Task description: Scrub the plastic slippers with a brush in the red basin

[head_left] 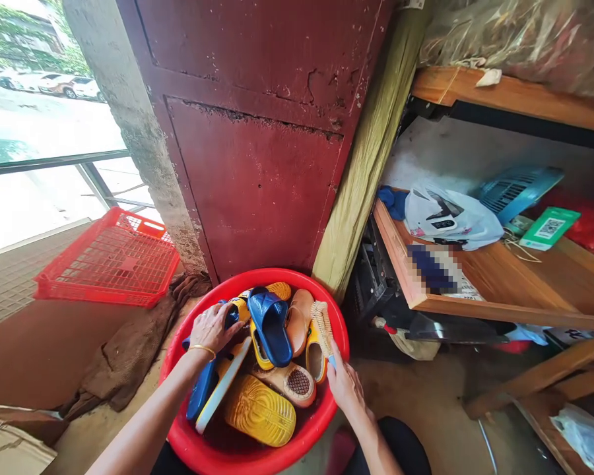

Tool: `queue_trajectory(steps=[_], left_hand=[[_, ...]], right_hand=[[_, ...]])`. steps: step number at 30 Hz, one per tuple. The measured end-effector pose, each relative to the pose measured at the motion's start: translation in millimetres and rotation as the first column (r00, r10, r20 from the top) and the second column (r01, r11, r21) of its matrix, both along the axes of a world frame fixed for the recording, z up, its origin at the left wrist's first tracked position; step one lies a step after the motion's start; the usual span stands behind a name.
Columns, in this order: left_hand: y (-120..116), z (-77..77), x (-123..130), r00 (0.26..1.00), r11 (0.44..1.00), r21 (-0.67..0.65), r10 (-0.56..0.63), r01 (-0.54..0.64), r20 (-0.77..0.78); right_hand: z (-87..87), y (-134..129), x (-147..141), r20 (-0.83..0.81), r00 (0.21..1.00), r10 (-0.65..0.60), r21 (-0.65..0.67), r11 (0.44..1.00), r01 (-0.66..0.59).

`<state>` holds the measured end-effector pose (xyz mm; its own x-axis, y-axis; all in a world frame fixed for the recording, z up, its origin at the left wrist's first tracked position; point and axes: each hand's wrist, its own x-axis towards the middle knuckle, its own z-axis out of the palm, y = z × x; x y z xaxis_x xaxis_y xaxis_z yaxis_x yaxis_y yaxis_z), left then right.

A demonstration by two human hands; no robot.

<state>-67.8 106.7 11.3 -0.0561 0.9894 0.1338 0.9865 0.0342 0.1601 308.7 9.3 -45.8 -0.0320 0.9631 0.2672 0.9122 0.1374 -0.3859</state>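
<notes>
A round red basin (255, 464) holds several slippers in blue, yellow and tan. My left hand (214, 328), with a bracelet at the wrist, reaches over the basin's left side, its fingers curled over a blue and yellow slipper (240, 309). In my right hand (345, 381), at the right rim, is the blue handle of a brush (321, 323) whose pale bristles point up over the slippers. A blue slipper (272, 326) lies on top in the middle. Below it is a yellow slipper (261, 410) with its ridged sole up.
Behind the basin is a dark red door (257, 185). A red plastic crate (113, 260) sits at the left. On the right, a wooden shelf (519, 277) holds a plastic bag, a blue fan and a green box. Cardboard (17, 448) lies at the lower left.
</notes>
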Motion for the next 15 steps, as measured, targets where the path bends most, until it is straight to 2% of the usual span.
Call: queue_trajectory(steps=[3, 6, 11, 15], left_hand=[[26.2, -20.7, 8.4, 0.997, 0.988, -0.142, 0.063, -0.057, 0.033], [39.6, -44.6, 17.8, 0.996, 0.969, -0.236, 0.083, -0.077, 0.015], [45.5, -79.5, 32.0, 0.997, 0.957, -0.279, 0.069, -0.073, -0.024], [52.0, -100.5, 35.8, 0.997, 0.952, -0.3, 0.051, -0.064, -0.053]], right_hand=[[-0.6, 0.6, 0.5, 0.001, 1.0, 0.018, 0.002, 1.0, -0.018], [-1.6, 0.7, 2.3, 0.001, 1.0, 0.026, -0.018, 1.0, -0.026], [-4.2, 2.0, 2.8, 0.051, 0.999, 0.013, -0.073, 0.997, -0.009], [-6.2, 2.9, 2.3, 0.08, 0.997, 0.015, -0.106, 0.994, -0.007]])
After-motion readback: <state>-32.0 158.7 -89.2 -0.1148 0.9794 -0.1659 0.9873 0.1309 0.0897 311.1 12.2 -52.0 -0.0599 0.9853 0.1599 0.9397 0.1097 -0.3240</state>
